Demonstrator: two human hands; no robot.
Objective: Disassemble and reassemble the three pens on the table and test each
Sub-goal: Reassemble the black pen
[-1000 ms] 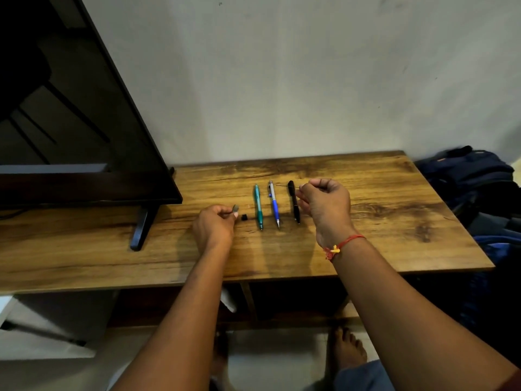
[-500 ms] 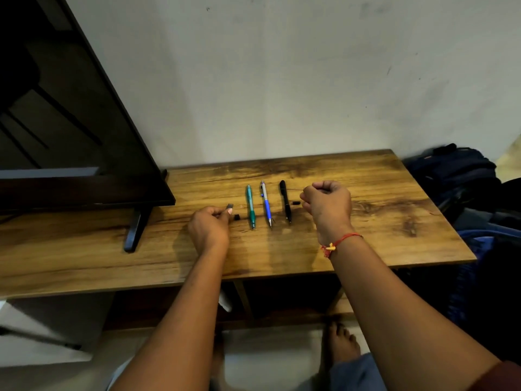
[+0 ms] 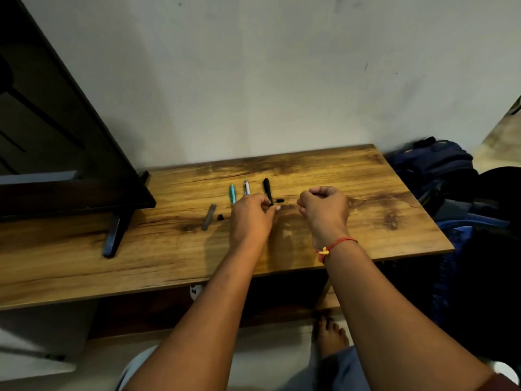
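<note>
Three pens lie side by side on the wooden table [image 3: 366, 221]: a green pen [image 3: 232, 193], a blue-and-silver pen [image 3: 246, 187] and a black pen [image 3: 267, 187]. My left hand [image 3: 251, 221] covers the near ends of the green and blue pens and pinches the near end of the black pen. My right hand [image 3: 324, 210] is a closed fist to the right, with a thin dark refill [image 3: 287, 195] sticking out leftwards from it. A small black piece [image 3: 280, 200] lies between my hands. A grey pen part [image 3: 208, 220] and a tiny black cap [image 3: 220, 217] lie to the left.
A dark TV screen [image 3: 70, 165] on a black foot [image 3: 112, 235] fills the table's left side. Blue and black bags [image 3: 434, 165] are piled beyond the right edge. A bare foot [image 3: 329, 334] shows below the table's front edge.
My left hand let go of the grey part, which now lies on the table, and moved right onto the black pen. My right hand stayed closed.
</note>
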